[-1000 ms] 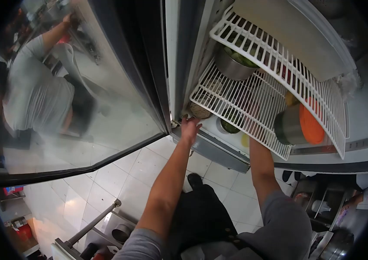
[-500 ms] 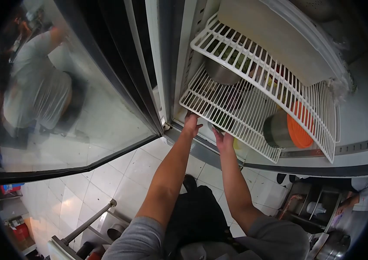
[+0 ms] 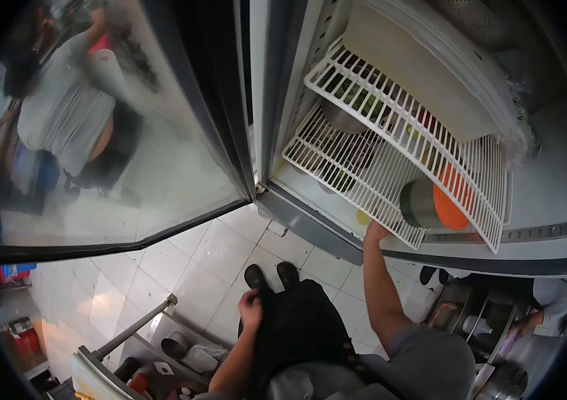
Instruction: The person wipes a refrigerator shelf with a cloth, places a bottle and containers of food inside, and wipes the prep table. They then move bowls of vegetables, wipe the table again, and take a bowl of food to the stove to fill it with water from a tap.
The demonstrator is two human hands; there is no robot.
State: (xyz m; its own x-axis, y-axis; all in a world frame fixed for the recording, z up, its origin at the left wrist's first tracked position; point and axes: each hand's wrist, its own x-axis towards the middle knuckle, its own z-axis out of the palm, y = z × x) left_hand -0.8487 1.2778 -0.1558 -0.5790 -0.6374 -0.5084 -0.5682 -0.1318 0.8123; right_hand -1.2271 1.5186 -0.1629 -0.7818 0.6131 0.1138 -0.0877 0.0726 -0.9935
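Observation:
My right hand point(image 3: 376, 231) reaches into the open fridge below the front edge of the lower white wire shelf point(image 3: 357, 205); its fingers are hidden there. A small yellow round thing point(image 3: 362, 217) shows just left of it. My left hand point(image 3: 250, 311) is outside the fridge, low beside my black apron point(image 3: 300, 327), its fingers curled with nothing visible in them. On the lower shelf sits a metal container point(image 3: 418, 202) with an orange lid point(image 3: 451, 205). Farther back, a metal pot point(image 3: 345, 120) with green food shows through the bars of the upper wire shelf point(image 3: 403, 133).
The fridge's glass door point(image 3: 177, 193) stands open at left, reflecting a person. Behind me at lower left is a cart with a bar point(image 3: 135, 328), a metal pot point(image 3: 175, 345) and a plastic bag point(image 3: 202, 358). Another person's hand point(image 3: 530, 323) is by metal sinks point(image 3: 480, 325) at right.
My left hand has come away from the lower shelf's front edge and dropped beside my apron. My right hand has shifted right along the shelf and in underneath it.

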